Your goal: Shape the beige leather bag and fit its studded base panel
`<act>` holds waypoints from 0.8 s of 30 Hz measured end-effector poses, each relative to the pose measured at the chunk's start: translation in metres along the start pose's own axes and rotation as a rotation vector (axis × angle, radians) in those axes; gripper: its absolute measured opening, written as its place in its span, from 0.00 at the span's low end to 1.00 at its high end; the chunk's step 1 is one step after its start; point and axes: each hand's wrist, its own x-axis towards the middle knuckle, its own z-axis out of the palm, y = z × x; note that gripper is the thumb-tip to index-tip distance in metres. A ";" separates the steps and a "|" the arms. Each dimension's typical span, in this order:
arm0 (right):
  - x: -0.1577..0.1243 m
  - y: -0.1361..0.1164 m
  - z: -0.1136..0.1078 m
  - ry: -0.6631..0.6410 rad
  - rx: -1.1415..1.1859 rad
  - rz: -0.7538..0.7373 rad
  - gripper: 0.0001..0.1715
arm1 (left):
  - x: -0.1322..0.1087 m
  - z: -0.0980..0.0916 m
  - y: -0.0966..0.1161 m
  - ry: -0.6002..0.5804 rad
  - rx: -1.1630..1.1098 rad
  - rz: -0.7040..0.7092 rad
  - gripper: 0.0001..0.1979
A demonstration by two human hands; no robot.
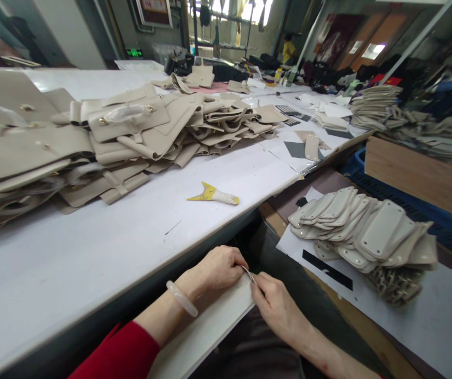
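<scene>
A pale beige bag panel (218,326) lies slanting across my lap. My left hand (224,268), with a pale bangle (182,299) on its wrist, is closed on the panel's far edge. At the corner beside it, my right hand (275,297) pinches the same panel between thumb and fingers. A thin, dark-lined gap shows at the edge between the two hands; whether a small part sits in it, I cannot tell. On the white table in front lies a yellow forked tool (214,195) with a white-wrapped handle.
Beige bag pieces (139,126) with handles are heaped along the left and middle of the white table (91,273). At right, a pile of small beige flaps with studs (368,226) rests on white paper, near a black strip (326,269) and a blue crate (431,216).
</scene>
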 end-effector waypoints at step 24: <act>0.018 -0.006 -0.010 -0.134 -0.447 -0.009 0.21 | -0.069 0.024 0.053 -0.024 0.465 0.018 0.14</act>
